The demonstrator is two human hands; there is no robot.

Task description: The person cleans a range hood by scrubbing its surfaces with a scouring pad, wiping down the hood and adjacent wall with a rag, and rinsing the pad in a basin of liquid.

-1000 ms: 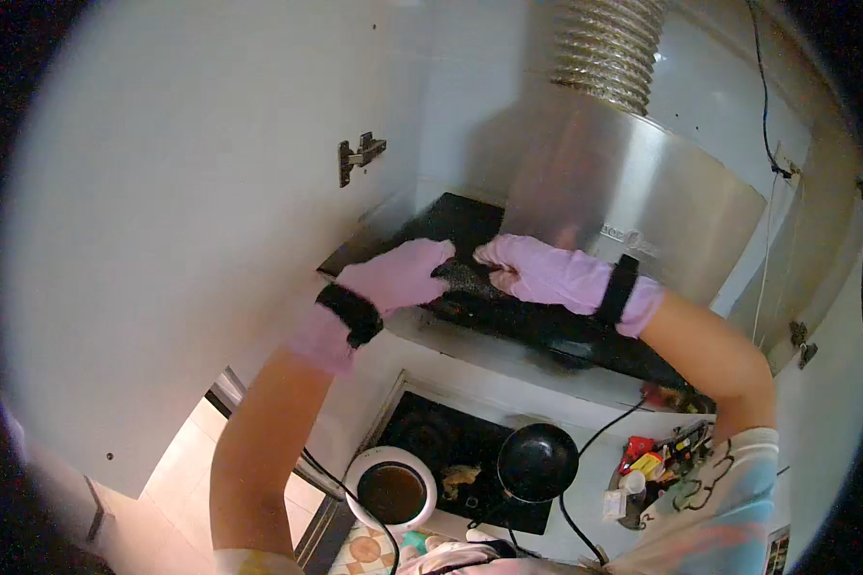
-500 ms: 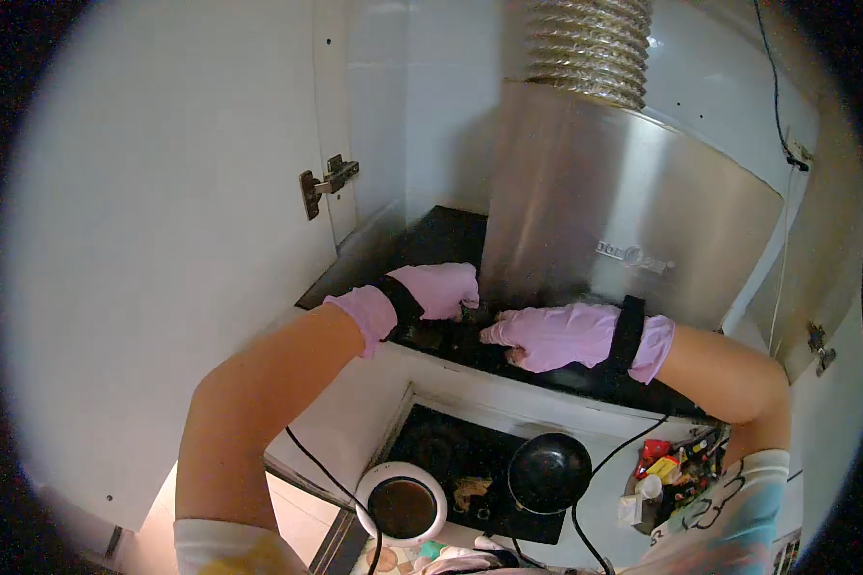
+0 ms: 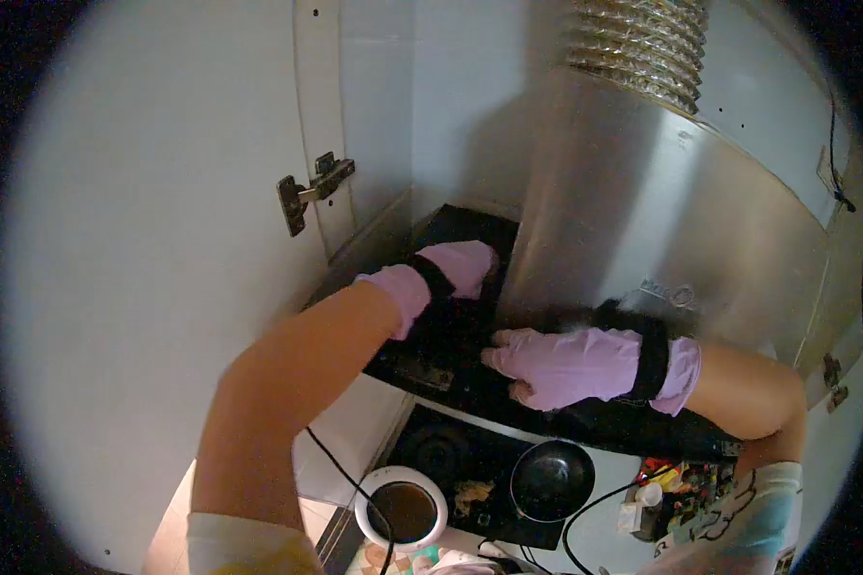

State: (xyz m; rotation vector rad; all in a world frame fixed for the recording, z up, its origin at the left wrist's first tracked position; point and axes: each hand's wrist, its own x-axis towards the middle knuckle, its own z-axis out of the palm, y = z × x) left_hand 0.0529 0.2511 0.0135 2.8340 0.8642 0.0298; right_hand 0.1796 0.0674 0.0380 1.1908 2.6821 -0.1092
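Your 2 hands, in pink gloves with a black band at each wrist, are over the black panel [image 3: 470, 326] at the foot of the curved steel cover [image 3: 633, 211]. Your left hand [image 3: 460, 268] is by the cover's left edge, its fingers turned down and away from you, so their tips are hidden; you cannot tell whether that grip is apart, together or clamped on something. Your right hand [image 3: 566, 369] is palm down in front of the cover's base, with the thumb and the nearest finger showing a small gap; the underside is out of sight, so you cannot tell how that grip stands either. The ribbed duct [image 3: 642, 53] rises from the cover and is cut off by the top of the view. To your left, the cabinet door [image 3: 163, 240] shows its metal hinge [image 3: 293, 205]. Below, the cooktop [image 3: 431, 436] carries a black frying pan [image 3: 552, 481] and a brown scrap [image 3: 472, 496] too unclear to name. Beside them, a black cord [image 3: 335, 463] crosses the white-rimmed pot [image 3: 439, 508], whose dark contents you cannot make out. At the right, small red and yellow packages [image 3: 671, 477] are partly blocked by your sleeve [image 3: 772, 508].
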